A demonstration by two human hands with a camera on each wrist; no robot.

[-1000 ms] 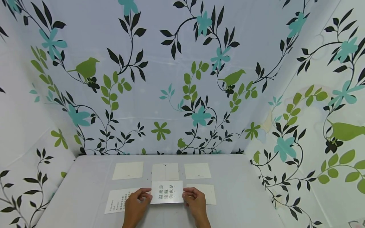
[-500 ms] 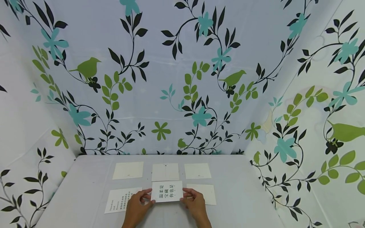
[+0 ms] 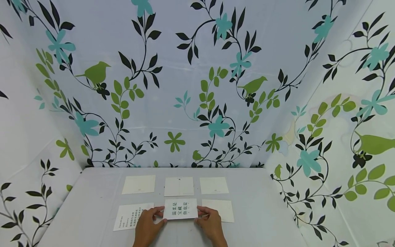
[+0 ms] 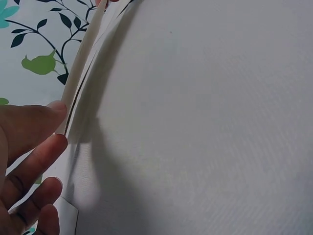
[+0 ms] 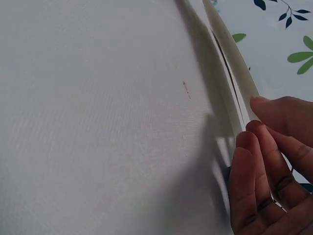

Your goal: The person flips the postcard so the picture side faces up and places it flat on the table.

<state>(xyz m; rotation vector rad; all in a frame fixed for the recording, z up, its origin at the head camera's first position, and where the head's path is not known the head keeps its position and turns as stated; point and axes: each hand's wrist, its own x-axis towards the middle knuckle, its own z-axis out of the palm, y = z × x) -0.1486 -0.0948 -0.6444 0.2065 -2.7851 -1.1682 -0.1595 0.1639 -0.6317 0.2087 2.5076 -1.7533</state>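
Observation:
A white card [image 3: 180, 209] printed with dark green Chinese characters lies low over the table in the head view. My left hand [image 3: 147, 224] pinches its left edge, and my right hand [image 3: 212, 224] pinches the right edge. Both wrist views show the card nearly edge-on, with the left thumb [image 4: 44, 120] and right thumb [image 5: 279, 110] on one side and fingertips on the other. Beside my left hand is another printed card [image 3: 124, 216], partly covered by that hand. A plain cream card [image 3: 224, 210] sits right of my right hand, which overlaps its corner.
Along the back lie three pale cards: a left one [image 3: 139, 185], a middle one with a thin centre line [image 3: 179, 187] and a right one [image 3: 214, 185]. They rest on a white-covered table [image 3: 256, 212]. Cloth with leaves and birds [image 3: 185, 85] hangs behind and at the sides.
The held card's top edge has come slightly toward me and its tilt has shifted a little. Both hands keep their grip, fingers moving slightly; the other cards stay put.

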